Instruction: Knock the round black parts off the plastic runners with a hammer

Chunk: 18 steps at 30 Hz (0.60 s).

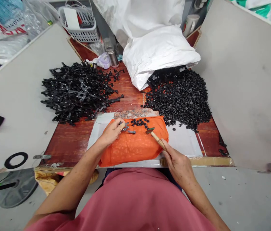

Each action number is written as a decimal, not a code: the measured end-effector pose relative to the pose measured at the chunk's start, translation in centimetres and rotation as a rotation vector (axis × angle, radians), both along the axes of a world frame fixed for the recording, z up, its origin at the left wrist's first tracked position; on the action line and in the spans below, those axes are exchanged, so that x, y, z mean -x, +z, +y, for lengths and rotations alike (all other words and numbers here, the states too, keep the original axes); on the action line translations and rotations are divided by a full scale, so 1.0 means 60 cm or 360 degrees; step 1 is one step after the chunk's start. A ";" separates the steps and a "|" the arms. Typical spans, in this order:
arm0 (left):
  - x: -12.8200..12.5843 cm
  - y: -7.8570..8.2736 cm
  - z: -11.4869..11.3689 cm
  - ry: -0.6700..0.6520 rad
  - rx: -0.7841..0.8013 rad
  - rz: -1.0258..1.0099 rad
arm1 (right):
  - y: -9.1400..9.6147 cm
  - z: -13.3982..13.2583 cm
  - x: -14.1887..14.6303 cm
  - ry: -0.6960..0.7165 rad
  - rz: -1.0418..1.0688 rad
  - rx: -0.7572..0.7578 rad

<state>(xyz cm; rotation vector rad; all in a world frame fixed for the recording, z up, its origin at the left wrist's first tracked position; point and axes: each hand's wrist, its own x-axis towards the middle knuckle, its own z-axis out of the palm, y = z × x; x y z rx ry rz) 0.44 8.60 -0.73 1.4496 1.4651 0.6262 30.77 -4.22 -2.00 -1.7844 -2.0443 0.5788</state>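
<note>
My left hand point(112, 131) is closed around a small black jointed plastic part point(128, 130), whose arms stick out past the fingertips over an orange cloth point(135, 144). In my right hand point(178, 162) is a hammer point(158, 140), gripped by its wooden handle. The hammer's head points forward and left, close above the cloth; whether it touches cannot be told. Between the two hands, near the cloth's far edge, lie several small round black caps point(140, 122). Under the cloth is a pale sheet point(185, 139) on the red-brown table.
A heap of black jointed parts point(78, 89) stands at left. At right, a pile of small black caps point(181, 96) spills from a white sack point(159, 54). Behind are a steel bottle point(111, 54), a grey basket point(82, 32) and a mug point(191, 25). Side panels point(243, 80) flank the table.
</note>
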 end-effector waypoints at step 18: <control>0.012 0.003 0.073 -0.0378 -0.0333 0.0346 | -0.004 0.007 0.005 -0.0081 -0.0018 -0.0027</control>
